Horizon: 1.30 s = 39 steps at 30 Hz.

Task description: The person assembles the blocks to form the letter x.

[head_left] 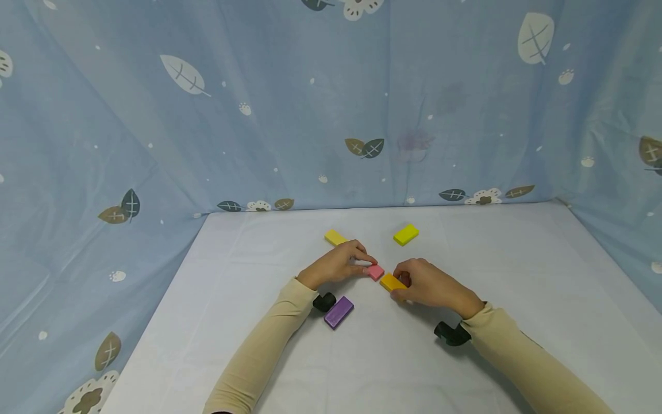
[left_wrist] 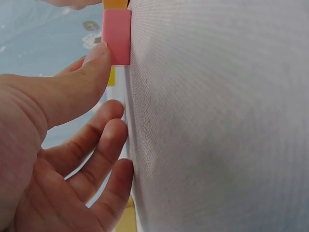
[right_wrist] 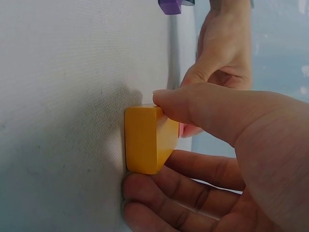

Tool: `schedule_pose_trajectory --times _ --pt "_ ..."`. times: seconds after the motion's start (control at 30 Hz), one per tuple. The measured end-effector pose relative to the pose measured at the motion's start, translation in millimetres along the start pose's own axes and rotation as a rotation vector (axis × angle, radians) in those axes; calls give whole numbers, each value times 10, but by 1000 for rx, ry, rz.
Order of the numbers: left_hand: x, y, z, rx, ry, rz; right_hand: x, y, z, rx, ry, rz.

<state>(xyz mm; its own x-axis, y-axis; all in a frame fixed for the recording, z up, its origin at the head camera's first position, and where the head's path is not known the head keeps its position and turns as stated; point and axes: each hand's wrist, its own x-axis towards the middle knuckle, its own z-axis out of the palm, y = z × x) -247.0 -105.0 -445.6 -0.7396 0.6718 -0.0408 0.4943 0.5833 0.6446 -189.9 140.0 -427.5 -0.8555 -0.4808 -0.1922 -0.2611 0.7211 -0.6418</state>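
A pink block (head_left: 376,272) lies flat on the white table, pinched between the thumb and a finger of the left hand (head_left: 338,265). In the left wrist view the thumb rests against the pink block (left_wrist: 117,37), the other fingers loosely bent. Just to its right is an orange block (head_left: 392,283), gripped by the right hand (head_left: 431,287). The right wrist view has the thumb on one side of the orange block (right_wrist: 142,140) and fingers on the other. Whether the two blocks touch is unclear.
A purple block (head_left: 338,313) lies near the left wrist. Behind the left hand is a pale yellow block (head_left: 335,237), partly covered. A bright yellow block (head_left: 405,234) sits farther back on the white table (head_left: 372,368). A blue patterned curtain (head_left: 310,115) hangs behind.
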Motion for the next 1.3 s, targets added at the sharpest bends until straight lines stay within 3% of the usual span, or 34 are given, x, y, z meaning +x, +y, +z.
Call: schedule_pose_trajectory --times 1.3 --pt "2 -2 2 11 -4 4 51 -21 -7 14 -4 -14"
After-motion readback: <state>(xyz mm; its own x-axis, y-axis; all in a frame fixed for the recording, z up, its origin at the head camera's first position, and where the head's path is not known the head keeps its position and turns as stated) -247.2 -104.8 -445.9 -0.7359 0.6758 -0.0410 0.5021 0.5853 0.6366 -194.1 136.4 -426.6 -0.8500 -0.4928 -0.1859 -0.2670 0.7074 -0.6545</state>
